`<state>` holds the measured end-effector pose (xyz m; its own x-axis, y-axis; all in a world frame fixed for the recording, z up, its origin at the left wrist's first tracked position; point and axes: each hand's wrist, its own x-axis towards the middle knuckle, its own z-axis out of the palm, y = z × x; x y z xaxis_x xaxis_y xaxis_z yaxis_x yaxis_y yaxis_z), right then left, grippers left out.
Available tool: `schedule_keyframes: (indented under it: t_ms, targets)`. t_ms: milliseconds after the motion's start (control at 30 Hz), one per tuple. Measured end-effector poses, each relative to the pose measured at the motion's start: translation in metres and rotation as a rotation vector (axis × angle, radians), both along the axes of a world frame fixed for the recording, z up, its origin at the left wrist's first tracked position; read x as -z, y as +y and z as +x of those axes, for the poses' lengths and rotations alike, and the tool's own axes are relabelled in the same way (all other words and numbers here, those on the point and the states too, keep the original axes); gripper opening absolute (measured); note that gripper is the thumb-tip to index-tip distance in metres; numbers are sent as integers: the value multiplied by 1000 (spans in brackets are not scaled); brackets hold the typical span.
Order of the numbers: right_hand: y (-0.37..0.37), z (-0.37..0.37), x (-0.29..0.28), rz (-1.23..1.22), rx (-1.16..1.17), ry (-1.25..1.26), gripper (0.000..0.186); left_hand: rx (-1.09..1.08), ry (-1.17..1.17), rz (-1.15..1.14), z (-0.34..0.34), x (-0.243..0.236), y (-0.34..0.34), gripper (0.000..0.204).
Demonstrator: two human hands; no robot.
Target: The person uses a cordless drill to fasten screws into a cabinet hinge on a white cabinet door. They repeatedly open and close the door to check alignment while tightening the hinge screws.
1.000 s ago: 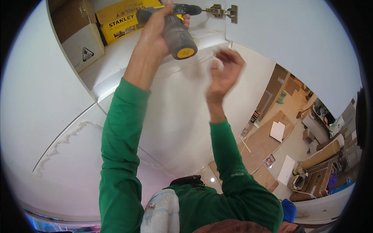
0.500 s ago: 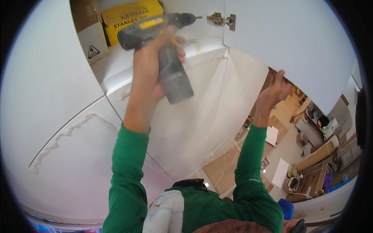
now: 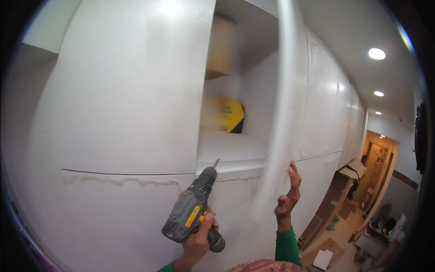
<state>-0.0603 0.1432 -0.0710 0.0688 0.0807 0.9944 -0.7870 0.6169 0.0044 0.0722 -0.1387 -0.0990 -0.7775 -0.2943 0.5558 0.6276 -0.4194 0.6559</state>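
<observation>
A black-and-grey cordless drill [image 3: 186,212] with yellow accents is gripped in my left hand [image 3: 197,242]. Its bit [image 3: 216,162] points upward, just in front of the cabinet's lower shelf edge. My right hand [image 3: 288,197] is raised beside the white cabinet door [image 3: 280,104], fingers stretched up and thumb apart; whether its fingertips touch the door I cannot tell. The door stands swung out, nearly edge-on and smeared by motion. Inside the open compartment, a yellow-and-black box [image 3: 222,115] rests on the shelf [image 3: 231,146]. The hinge is hidden from here.
A cardboard box [image 3: 220,47] sits higher in the compartment. White cabinet fronts [image 3: 131,86] with ragged film edges flank the opening. Further right, a tall brown carton [image 3: 327,206] stands by the cabinets, with flat cardboard [image 3: 333,249] on the floor near a cluttered passage.
The view has tilted up to the upper cabinets. The door has swung to nearly edge-on. My right hand has left the door's lower edge; the drill, still in my left hand, now points upward.
</observation>
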Motion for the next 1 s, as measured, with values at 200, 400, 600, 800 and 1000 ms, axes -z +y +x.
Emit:
schedule_keyframes:
  t_ms: [200,400,600,800,1000]
  targets:
    - [-66,1,-26,124,140,-48,65,-281,-47,166,15,40,-41,26]
    - [-75,-17,-22,131,220,-89,54,-485,35,225,23,51,-51,27]
    - [-83,-24,-27,135,259,-94,49,-539,31,229,25,57,-50,30]
    - [-84,-14,-47,139,306,-46,47,-537,-68,200,34,56,-46,28]
    - [-111,-16,-228,252,340,367,60,-516,-17,198,32,62,-43,25]
